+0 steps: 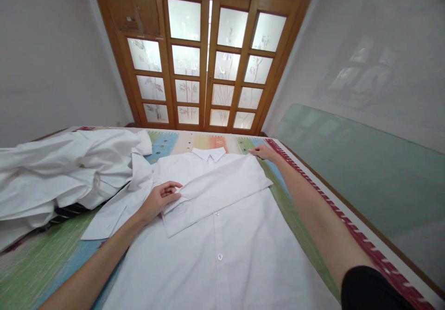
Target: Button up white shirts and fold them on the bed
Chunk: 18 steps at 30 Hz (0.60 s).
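Observation:
A white button-up shirt point(243, 236) lies front side up, its collar point(209, 153) at the far end. One sleeve point(215, 189) is folded across the chest, its cuff toward the left. My left hand point(163, 199) pinches the edge of this sleeve near the cuff, thumb and fingers closed on the cloth. At the far right shoulder of the shirt, my right hand point(263, 153) has its fingers closed on the fabric edge. The other sleeve point(111, 212) stretches out to the left, partly behind my left forearm.
A heap of white clothes point(69, 171) with a dark striped piece point(69, 211) under it lies at the left. Everything rests on a colourful striped cover point(45, 259). Walls stand on both sides, and wooden glass-paned doors point(205, 69) close off the far end.

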Each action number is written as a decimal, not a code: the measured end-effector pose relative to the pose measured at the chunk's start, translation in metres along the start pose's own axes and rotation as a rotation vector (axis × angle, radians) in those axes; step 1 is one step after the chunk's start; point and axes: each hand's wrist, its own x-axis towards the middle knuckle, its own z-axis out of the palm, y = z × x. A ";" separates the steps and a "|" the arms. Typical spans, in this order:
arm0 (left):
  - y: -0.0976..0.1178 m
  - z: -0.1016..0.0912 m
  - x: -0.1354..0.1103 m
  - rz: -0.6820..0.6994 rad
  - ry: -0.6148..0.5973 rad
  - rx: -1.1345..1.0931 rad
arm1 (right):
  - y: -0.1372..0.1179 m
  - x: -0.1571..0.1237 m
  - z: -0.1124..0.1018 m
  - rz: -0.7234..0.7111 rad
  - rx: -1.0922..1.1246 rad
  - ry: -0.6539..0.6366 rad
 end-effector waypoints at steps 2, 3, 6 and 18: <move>0.001 0.000 0.000 -0.006 0.005 -0.009 | 0.002 -0.002 0.001 0.014 0.107 -0.011; 0.001 0.000 -0.001 -0.010 0.009 -0.009 | 0.003 -0.002 0.002 0.022 0.148 -0.015; 0.004 0.002 -0.002 -0.016 0.013 -0.010 | 0.004 -0.004 0.004 0.047 0.214 -0.017; 0.008 0.005 -0.002 -0.039 0.058 -0.032 | 0.001 -0.003 0.015 0.149 0.518 0.171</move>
